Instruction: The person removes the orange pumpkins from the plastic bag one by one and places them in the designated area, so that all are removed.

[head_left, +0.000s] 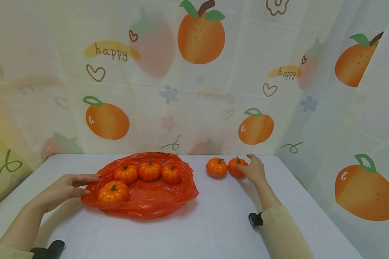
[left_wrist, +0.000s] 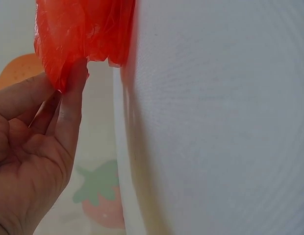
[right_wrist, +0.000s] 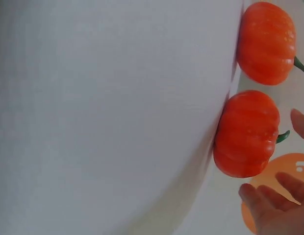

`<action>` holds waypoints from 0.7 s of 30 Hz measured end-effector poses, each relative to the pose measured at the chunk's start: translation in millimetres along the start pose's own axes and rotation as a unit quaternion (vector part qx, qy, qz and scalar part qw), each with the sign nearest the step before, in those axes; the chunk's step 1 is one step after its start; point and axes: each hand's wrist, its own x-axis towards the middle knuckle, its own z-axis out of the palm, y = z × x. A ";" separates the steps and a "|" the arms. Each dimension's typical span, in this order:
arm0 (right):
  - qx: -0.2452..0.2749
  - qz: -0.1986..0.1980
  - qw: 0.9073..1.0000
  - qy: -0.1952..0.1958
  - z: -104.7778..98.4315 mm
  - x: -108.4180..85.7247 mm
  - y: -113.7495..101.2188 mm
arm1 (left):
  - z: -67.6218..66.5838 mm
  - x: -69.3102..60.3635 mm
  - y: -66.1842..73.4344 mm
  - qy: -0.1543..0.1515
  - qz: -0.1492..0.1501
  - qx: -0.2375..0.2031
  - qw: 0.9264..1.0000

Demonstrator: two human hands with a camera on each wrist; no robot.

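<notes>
While the left grip (head_left: 63,189) pinches the red bag (head_left: 155,209) containing four pumpkins (head_left: 150,170), the right grip (head_left: 256,171), wide, hovers beside the rightmost pumpkin (head_left: 235,168) near the far-right corner of the surface (head_left: 214,226).

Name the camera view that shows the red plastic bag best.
The head view: nearly the whole red plastic bag shows, open, with four pumpkins inside. The left wrist view shows only a cropped part, pinched by the left hand; the right wrist view shows none.
</notes>
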 end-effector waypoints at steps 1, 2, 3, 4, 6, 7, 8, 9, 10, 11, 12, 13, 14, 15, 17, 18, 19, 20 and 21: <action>0.009 -0.001 1.000 0.009 -0.2 -0.1 -0.9 | 0.2 0.1 0.1 0.000 -0.001 0.000 1.000; 0.013 -0.002 1.000 0.019 -0.4 -0.2 -1.9 | 0.3 0.2 0.2 -0.001 -0.003 0.001 1.000; 0.018 -0.004 0.999 0.028 -0.5 -0.3 -3.0 | 0.4 0.3 0.3 -0.002 -0.005 0.002 1.000; 0.024 -0.005 0.999 0.036 -0.6 -0.6 -4.5 | 0.5 0.4 0.5 -0.003 -0.006 0.004 1.000; 0.035 -0.010 0.998 0.054 -0.8 -1.4 -7.7 | 0.7 0.4 0.7 -0.003 -0.009 0.005 1.000; 0.043 -0.010 0.997 0.062 -0.8 -1.6 -9.5 | 0.8 0.2 0.7 -0.003 -0.009 0.005 1.000; 0.047 -0.011 0.996 0.069 -0.6 -1.8 -11.3 | 0.8 0.1 0.7 -0.002 -0.009 0.005 1.000; 0.054 -0.011 0.996 0.077 -0.2 -1.8 -12.9 | 0.9 0.0 0.6 -0.002 -0.010 0.005 1.000; 0.061 -0.011 0.995 0.084 -0.2 -1.9 -14.3 | 1.0 -0.1 0.5 -0.002 -0.010 0.004 1.000; 0.065 -0.012 0.994 0.092 0.1 -1.6 -15.6 | 1.1 -0.1 0.4 -0.002 -0.011 0.003 1.000; 0.068 -0.015 0.993 0.099 0.2 -1.4 -16.9 | 1.2 -0.1 0.2 -0.003 -0.011 0.003 1.000; 0.073 -0.018 0.992 0.106 0.5 -1.1 -18.2 | 1.3 -0.1 0.1 -0.003 -0.012 0.003 1.000; 0.078 -0.023 0.990 0.112 0.5 -1.0 -19.6 | 1.3 -0.1 0.0 -0.004 -0.012 0.002 1.000; 0.081 -0.029 0.990 0.116 0.6 -0.8 -21.0 | 1.3 -0.1 -0.1 -0.004 -0.011 0.002 1.000; 0.089 -0.041 0.988 0.123 0.8 -0.7 -24.5 | 1.2 -0.3 -0.1 -0.004 -0.009 0.002 1.000; 0.094 -0.046 0.987 0.124 1.1 -0.7 -26.4 | 1.1 -0.4 0.0 -0.004 -0.007 0.003 1.000; 0.100 -0.051 0.986 0.124 1.4 -0.8 -28.4 | 0.9 -0.5 0.1 -0.002 -0.005 0.004 1.000; 0.106 -0.054 0.985 0.123 2.1 -1.0 -30.3 | 0.8 -0.6 0.3 -0.001 -0.004 0.005 1.000; 0.109 -0.058 0.985 0.122 2.9 -1.1 -32.3 | 0.8 -0.7 0.6 -0.001 -0.005 0.006 1.000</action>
